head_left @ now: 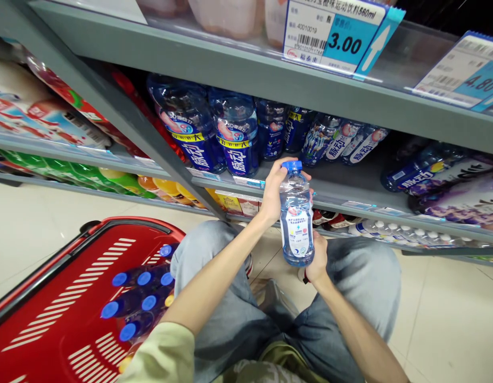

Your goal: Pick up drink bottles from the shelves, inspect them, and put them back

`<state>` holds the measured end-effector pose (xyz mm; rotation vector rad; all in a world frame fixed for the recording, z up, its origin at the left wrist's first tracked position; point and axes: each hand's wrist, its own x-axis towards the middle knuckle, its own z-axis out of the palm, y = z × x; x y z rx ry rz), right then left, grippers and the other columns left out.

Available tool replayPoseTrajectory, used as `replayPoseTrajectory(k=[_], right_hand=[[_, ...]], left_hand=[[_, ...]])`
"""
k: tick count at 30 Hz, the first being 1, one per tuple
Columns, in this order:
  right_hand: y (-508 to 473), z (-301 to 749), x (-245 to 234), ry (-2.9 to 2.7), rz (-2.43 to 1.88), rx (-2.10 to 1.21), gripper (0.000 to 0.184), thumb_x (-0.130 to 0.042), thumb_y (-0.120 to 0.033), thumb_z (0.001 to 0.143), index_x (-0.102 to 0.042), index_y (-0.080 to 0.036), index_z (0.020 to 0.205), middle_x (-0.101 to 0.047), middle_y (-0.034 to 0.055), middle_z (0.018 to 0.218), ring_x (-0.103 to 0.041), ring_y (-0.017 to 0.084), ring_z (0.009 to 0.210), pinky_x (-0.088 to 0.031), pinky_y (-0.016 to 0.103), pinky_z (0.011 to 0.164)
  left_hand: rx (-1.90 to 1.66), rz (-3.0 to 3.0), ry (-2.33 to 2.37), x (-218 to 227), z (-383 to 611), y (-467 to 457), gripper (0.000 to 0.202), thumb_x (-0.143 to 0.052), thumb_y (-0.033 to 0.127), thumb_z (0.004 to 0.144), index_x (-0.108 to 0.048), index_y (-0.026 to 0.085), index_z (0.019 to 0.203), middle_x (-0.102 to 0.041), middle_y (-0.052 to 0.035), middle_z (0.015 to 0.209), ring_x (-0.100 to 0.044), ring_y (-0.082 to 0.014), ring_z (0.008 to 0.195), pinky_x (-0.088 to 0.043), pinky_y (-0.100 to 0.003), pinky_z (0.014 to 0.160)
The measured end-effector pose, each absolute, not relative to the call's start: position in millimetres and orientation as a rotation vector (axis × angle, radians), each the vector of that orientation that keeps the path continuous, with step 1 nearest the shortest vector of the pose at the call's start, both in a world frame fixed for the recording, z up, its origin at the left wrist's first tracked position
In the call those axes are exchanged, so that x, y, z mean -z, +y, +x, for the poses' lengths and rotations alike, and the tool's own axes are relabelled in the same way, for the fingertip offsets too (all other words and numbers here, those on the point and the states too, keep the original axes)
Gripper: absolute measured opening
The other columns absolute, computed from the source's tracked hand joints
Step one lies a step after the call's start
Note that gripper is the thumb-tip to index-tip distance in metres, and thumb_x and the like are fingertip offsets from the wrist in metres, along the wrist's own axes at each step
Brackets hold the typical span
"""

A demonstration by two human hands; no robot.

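I hold a clear plastic drink bottle (296,223) with a blue cap and a white and blue label upright in front of a shop shelf. My left hand (273,192) is wrapped round its neck and upper body. My right hand (319,258) grips its base from below and the right. A row of blue-labelled bottles (234,133) stands on the grey metal shelf (342,194) just behind the held bottle. I am crouching, with my knees in grey trousers under my arms.
A red shopping basket (74,298) on the floor at lower left holds several bottles with blue caps (145,279). Price tags reading 3.00 (335,33) and 4.80 (466,74) hang on the shelf above. More bottles lie on the lower shelf at right (394,231).
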<state>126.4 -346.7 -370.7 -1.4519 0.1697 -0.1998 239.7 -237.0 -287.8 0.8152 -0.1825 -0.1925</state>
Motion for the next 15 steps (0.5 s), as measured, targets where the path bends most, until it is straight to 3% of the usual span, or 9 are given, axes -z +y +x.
replayPoseTrajectory(k=[5,15], right_hand=[[-346.9,125.3,369.8,0.171,-1.445,0.192,0.042,-0.047,-0.053,0.093,-0.070,-0.022,0.075,-0.063,0.0004,0.065,-0.047,0.017,0.056,-0.040,0.031,0.055],[-348.2,127.2,377.5,0.222,-1.393,0.170,0.040,-0.051,-0.052,0.089,-0.066,-0.022,0.068,-0.059,-0.0004,0.062,-0.047,0.017,0.055,-0.041,0.030,0.053]], left_hand=[[0.190,0.832,-0.162,288.9,240.2,-236.9,0.040,-0.062,0.051,0.081,-0.054,0.026,0.112,-0.073,-0.0010,0.090,-0.071,-0.0195,0.066,-0.055,-0.030,0.059],[0.184,0.762,-0.184,294.8,242.6,-237.4,0.038,-0.066,0.044,0.082,-0.056,0.023,0.112,-0.073,-0.0029,0.089,-0.071,-0.0188,0.066,-0.056,-0.029,0.060]])
